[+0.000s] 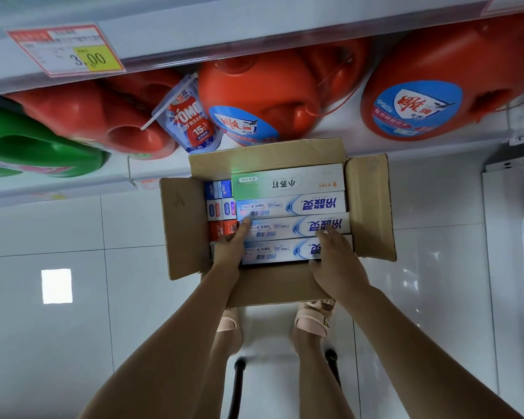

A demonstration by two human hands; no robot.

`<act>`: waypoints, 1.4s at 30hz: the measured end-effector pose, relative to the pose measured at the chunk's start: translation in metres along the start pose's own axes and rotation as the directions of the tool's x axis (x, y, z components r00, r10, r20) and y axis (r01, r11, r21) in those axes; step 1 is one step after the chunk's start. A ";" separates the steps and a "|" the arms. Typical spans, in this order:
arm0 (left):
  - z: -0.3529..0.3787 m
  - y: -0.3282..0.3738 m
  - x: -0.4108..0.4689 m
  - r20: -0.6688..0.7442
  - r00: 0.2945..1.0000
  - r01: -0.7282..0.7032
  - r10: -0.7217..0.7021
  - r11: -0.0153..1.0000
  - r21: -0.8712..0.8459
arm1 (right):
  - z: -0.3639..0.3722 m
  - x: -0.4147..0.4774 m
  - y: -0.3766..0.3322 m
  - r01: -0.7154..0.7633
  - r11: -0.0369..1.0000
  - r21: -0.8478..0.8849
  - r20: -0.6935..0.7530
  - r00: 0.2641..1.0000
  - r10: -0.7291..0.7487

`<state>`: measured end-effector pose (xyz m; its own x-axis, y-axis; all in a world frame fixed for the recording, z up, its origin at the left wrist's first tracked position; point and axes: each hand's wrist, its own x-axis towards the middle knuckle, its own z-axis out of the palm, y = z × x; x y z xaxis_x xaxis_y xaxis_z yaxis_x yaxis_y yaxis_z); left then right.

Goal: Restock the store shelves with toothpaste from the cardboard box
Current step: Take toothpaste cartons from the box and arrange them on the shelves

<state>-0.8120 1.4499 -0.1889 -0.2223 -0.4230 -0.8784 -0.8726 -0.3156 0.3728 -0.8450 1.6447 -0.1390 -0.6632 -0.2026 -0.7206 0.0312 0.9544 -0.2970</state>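
Toothpaste boxes (288, 204) lie side by side in the open cardboard box (369, 204) on the floor (73, 343) by the shelf (73, 189). The left hand (229, 246) and right hand (338, 263) each grip one end of the nearest blue-white box (273, 252).

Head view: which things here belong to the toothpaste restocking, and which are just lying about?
Job: cardboard box, toothpaste packs, left hand, right hand.
Lying about: red jugs, green jug, refill pouch, price tag.
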 end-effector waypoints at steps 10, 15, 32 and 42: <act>0.016 0.003 -0.032 -0.064 0.974 -0.180 0.215 0.920 0.348 | 0.004 -0.015 0.008 -0.011 0.988 0.153 -0.101 0.995 0.026; 0.007 0.016 -0.069 -0.028 0.948 -0.287 0.318 0.887 0.362 | -0.012 -0.024 0.001 0.126 0.986 0.110 -0.138 0.984 -0.111; -0.060 0.116 -0.121 0.003 0.898 -0.285 0.440 0.575 0.767 | -0.020 -0.013 -0.088 0.561 0.819 0.123 -0.311 0.805 -0.505; -0.057 0.221 -0.221 0.464 0.863 -0.447 0.202 0.732 0.514 | -0.111 -0.093 -0.100 0.241 0.356 0.903 -0.115 0.933 -0.340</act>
<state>-0.9312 1.4256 0.1047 -0.5694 -0.0345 -0.8214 -0.7626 0.3952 0.5121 -0.8695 1.5928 0.0272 -0.7157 -0.4881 -0.4996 0.5264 0.0931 -0.8451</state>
